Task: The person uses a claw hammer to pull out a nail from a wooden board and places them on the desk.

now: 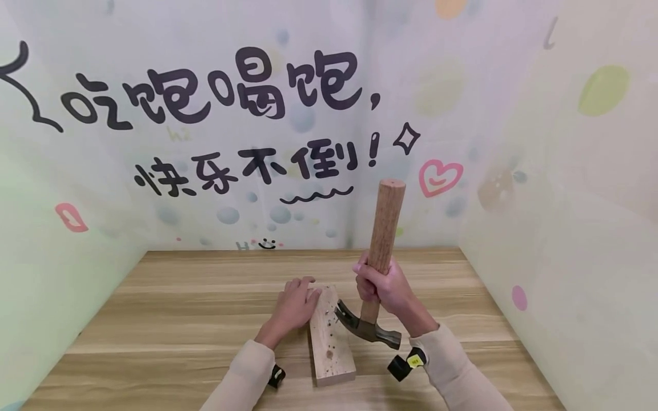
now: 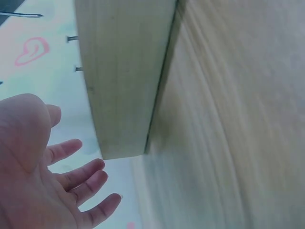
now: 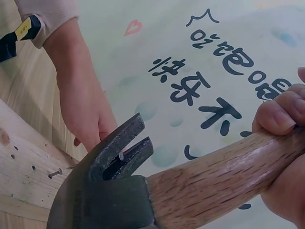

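My right hand [image 1: 386, 285] grips the wooden handle of a claw hammer [image 1: 382, 245], handle up and metal head down. The hammer's claw [image 1: 346, 315] points left over a wooden block [image 1: 325, 342]. A nail head [image 3: 121, 156] shows in the claw's slot in the right wrist view. Several holes and a nail [image 3: 55, 173] standing proud mark the block's top face. Two nails [image 2: 72, 38] stick out in the left wrist view. At the block's far left side is my left hand [image 1: 297, 302], fingers loosely extended and holding nothing, thumb at the edge.
The block lies on a wood-grain table [image 1: 169, 319]. A patterned back wall [image 1: 257, 222] with black lettering and a pale right wall [image 1: 555, 228] border it. Wrist cameras [image 1: 400, 367] are strapped near both cuffs.
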A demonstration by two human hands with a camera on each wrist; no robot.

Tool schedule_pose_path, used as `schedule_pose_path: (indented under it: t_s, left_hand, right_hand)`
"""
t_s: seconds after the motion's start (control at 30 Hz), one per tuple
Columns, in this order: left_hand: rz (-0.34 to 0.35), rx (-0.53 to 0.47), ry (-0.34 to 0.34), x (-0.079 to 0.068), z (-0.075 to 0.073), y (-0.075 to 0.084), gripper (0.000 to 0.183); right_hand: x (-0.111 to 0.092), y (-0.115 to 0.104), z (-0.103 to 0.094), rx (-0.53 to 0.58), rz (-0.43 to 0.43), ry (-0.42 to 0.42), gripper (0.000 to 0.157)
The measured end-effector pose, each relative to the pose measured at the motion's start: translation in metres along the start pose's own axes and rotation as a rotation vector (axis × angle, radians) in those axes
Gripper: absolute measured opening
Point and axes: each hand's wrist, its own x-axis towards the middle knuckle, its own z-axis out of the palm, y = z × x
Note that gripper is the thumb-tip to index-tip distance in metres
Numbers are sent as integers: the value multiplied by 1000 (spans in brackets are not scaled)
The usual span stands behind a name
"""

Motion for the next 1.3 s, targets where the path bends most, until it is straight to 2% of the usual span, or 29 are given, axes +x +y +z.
schedule_pose_path:
  t_s: [0.23, 0.57, 0.73, 0.93, 1.13, 1.3]
  left_hand:
    - [59, -41, 40, -11, -12, 2, 39]
    - [133, -108, 5, -31, -22, 11, 34]
    - [211, -139, -35, -39, -24, 16, 28]
    - [325, -157, -51, -45, -23, 21, 23]
    - [449, -117, 31, -46, -17, 24, 15]
    - [501, -90, 120, -46, -13, 24, 10]
  right_hand:
    - [3, 0, 2, 26, -2, -10, 19]
    - [6, 0, 3, 14, 23, 21, 17]
    - [7, 0, 4, -4, 50, 39, 17]
    - [8, 0, 5, -4, 35, 37, 18]
    - [11, 1, 9, 5, 29, 48, 19]
    - [11, 3, 12, 9, 30, 42, 20]
